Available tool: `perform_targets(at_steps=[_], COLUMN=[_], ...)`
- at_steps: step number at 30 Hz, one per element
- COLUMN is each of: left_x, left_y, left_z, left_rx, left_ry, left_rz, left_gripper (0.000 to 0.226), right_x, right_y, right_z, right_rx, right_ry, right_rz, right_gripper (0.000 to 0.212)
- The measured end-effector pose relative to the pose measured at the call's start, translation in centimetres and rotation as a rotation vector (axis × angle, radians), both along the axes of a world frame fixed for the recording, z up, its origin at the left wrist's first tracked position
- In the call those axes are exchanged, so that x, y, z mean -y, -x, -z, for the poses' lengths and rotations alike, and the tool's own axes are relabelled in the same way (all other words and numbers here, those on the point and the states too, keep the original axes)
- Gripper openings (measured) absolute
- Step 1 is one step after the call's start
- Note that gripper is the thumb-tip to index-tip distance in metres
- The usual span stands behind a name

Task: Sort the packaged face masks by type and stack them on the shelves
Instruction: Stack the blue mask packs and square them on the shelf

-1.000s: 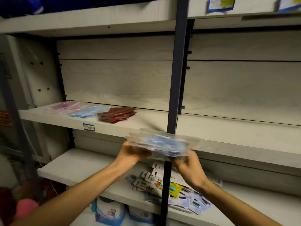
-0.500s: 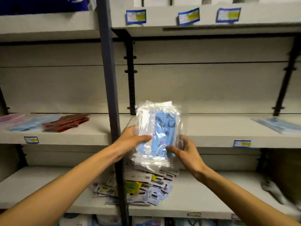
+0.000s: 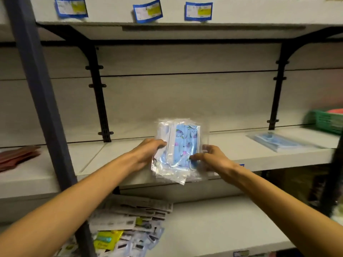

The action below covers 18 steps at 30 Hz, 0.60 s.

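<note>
Hands: left hand (image 3: 148,153) and right hand (image 3: 211,156) grip opposite edges of a bundle of floral blue mask packets (image 3: 179,151), held tilted above the front of the middle shelf (image 3: 232,154). Neighbours on that shelf: plain blue mask stack (image 3: 278,142) well to the right, red packets (image 3: 16,156) far left. Risk: slick loose sleeves, already fanned at the lower edge, may slide out and scatter.

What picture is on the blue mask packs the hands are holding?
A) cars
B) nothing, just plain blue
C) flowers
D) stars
C: the top pack of the stack of packaged masks, held between the left hand and the right hand, shows a light blue mask printed with purple and pink flowers and green leaves.
</note>
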<state>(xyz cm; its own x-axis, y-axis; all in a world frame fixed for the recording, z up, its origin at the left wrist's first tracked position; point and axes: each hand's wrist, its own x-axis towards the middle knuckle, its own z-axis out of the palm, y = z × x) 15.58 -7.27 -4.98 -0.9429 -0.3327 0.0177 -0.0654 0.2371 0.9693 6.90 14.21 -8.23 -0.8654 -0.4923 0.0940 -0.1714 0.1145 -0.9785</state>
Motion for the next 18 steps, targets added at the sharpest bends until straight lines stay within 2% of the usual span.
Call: perform_targets(at_steps=[7, 11, 15, 18], left_x=[-0.5, -0.3, 0.5, 1.3], left_y=[11.0, 15.6, 18.7, 19.9], left_z=[-0.2, 0.6, 1.3, 2.0], left_rx=[-0.064, -0.133, -0.159, -0.187], left_ry=[-0.028, -0.120, -0.082, -0.069], left_rz=[-0.037, -0.015, -0.065, -0.107], left_gripper=[0.022, 0.021, 0.024, 0.018], right_x=[-0.8, -0.7, 0.1, 0.7], right_y=[8.7, 13.6, 17.8, 20.3], right_z=[-2.0, -2.3, -2.0, -1.7], right_rx=[-0.064, -0.057, -0.034, -0.138], right_ry=[-0.054, -0.103, -0.144, -0.197], right_rz=[0.035, 0.063, 0.095, 0.156], right_gripper=[0.028, 0.033, 0.039, 0.025])
